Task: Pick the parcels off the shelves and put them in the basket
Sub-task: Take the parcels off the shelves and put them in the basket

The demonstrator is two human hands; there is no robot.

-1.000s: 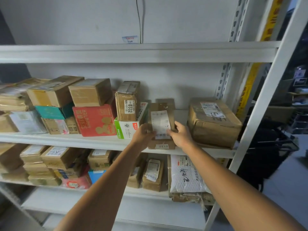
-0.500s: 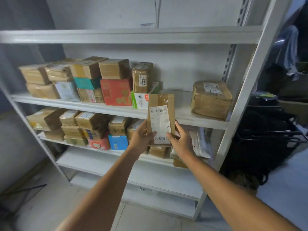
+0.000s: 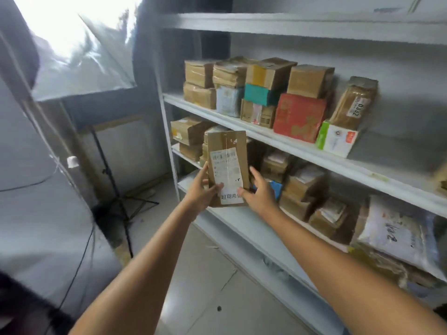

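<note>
Lighting gear on the left, bare floor near.
Translucent softbox (image 3: 79,56) at upper left, glowing bright at its top. Black light stand (image 3: 104,163) under it, tripod legs spread on the floor. Thin black cable (image 3: 81,259) hangs at near left. Pale tiled floor (image 3: 205,281) has a small dark spot (image 3: 219,308) near the centre.

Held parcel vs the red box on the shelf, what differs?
The held parcel is brown with a white barcode label; the red box is red with gold print. The left hand and right hand grip the held parcel's lower end, off the shelf; the red box rests on it. The held parcel stands tall and slim; the red box looks squarer. Both are rectangular.
</note>
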